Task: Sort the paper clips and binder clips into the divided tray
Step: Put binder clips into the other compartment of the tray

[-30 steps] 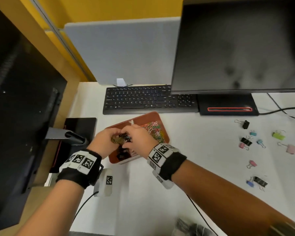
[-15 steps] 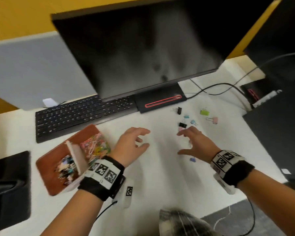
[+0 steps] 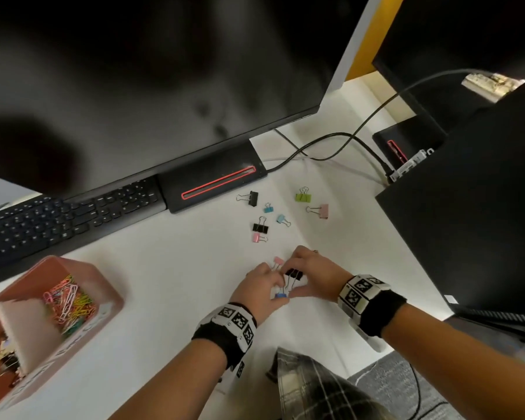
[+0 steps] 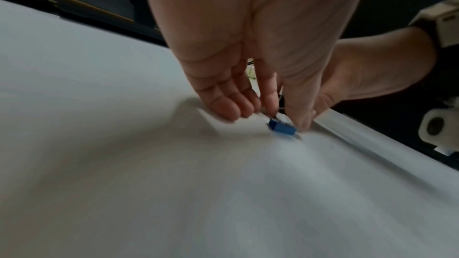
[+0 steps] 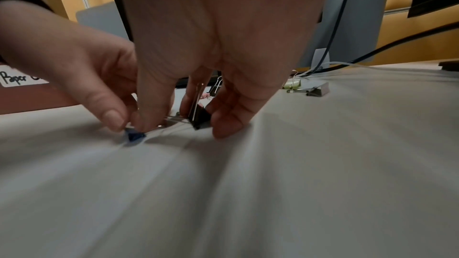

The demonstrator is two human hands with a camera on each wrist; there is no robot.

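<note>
My left hand (image 3: 277, 288) and right hand (image 3: 295, 281) meet low on the white desk. The left thumb and index finger pinch a small blue binder clip (image 3: 281, 295) (image 4: 282, 128) that still touches the desk. My right hand (image 5: 186, 125) holds a black binder clip (image 3: 294, 273) (image 5: 200, 118) between its fingers, and its thumb is down beside the blue clip (image 5: 134, 136). A pink clip (image 3: 278, 261) lies just beyond the hands. The brown divided tray (image 3: 112, 301) stands at the far left, with coloured paper clips (image 3: 70, 301) in one compartment and binder clips (image 3: 3, 357) in the other.
Several loose binder clips lie beyond the hands, among them a black one (image 3: 260, 227), a green one (image 3: 303, 196) and a pink one (image 3: 323, 211). A keyboard (image 3: 58, 219), a monitor base (image 3: 212, 184), cables (image 3: 331, 144) and a black box (image 3: 467, 207) ring the area.
Both hands left the tray and swept right across the desk to the loose clips. They came down open and have since closed on the blue and black binder clips.
</note>
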